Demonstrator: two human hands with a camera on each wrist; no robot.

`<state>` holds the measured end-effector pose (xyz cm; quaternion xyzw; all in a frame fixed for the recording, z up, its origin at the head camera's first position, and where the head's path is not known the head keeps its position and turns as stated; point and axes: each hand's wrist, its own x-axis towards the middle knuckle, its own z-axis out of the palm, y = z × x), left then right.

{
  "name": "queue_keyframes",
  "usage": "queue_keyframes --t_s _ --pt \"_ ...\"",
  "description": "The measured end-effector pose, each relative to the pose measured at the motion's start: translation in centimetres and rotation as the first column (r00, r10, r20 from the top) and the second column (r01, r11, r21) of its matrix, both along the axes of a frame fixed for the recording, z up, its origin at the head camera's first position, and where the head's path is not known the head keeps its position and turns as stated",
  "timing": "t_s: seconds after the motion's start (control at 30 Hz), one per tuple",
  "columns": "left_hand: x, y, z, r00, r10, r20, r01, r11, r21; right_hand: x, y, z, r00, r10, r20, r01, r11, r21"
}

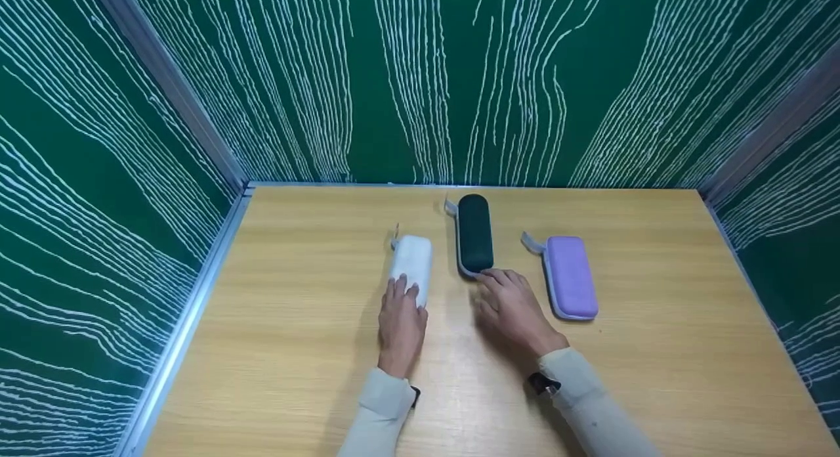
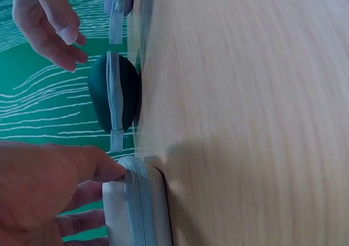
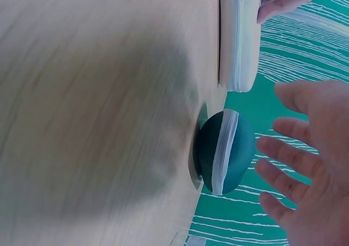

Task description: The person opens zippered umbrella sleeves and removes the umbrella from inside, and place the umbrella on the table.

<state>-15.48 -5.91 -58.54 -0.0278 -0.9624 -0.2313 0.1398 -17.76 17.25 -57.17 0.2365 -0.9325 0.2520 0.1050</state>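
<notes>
My left hand [image 1: 402,329] rests on the near end of a white zip case [image 1: 412,257], fingertips on its top and thumb against its zipped side. The zip [image 2: 139,202] on that case is closed. At the near end of a dark green, rounded zip case [image 1: 475,232] is my right hand [image 1: 515,309]. The right wrist view shows its fingers [image 3: 289,153] spread and loosely bent, apart from the green case [image 3: 240,150]. To the right lies a purple zip case [image 1: 571,276]. All three cases lie flat on the table and carry small strap loops at their far ends.
A light wooden table [image 1: 289,352] holds the cases. Green panels [image 1: 407,83] with wavy white lines stand behind and at both sides. Metal rails [image 1: 197,273] run along the table's edges. Dark bands [image 1: 543,383] show at both wrists.
</notes>
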Motion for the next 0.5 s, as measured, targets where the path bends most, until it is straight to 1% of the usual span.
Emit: queue_keyframes --t_s 0.13,0.2,0.3,0.4,0.5 --pt "-0.08 0.10 -0.05 1.000 0.024 0.007 -0.024 1.000 -0.021 0.00 -0.14 0.26 0.999 -0.007 0.039 0.006 1.000 0.005" --pt "-0.12 0.14 -0.04 0.999 0.033 0.017 -0.032 0.999 -0.033 -0.02 -0.25 0.34 0.998 -0.008 0.057 0.008 1.000 0.006" --pt "-0.20 0.18 -0.01 0.998 0.040 0.039 -0.039 0.999 -0.030 -0.17 -0.36 0.41 0.998 -0.010 0.069 0.010 1.000 0.010" --pt "-0.19 0.26 0.08 0.998 0.044 0.040 -0.043 0.999 -0.020 -0.43 -0.44 0.59 0.997 -0.012 0.078 0.011 1.000 0.013" --pt "-0.12 0.30 0.07 0.999 0.041 0.022 -0.041 0.999 -0.017 -0.72 -0.52 0.72 0.996 -0.013 0.084 0.011 1.000 0.021"
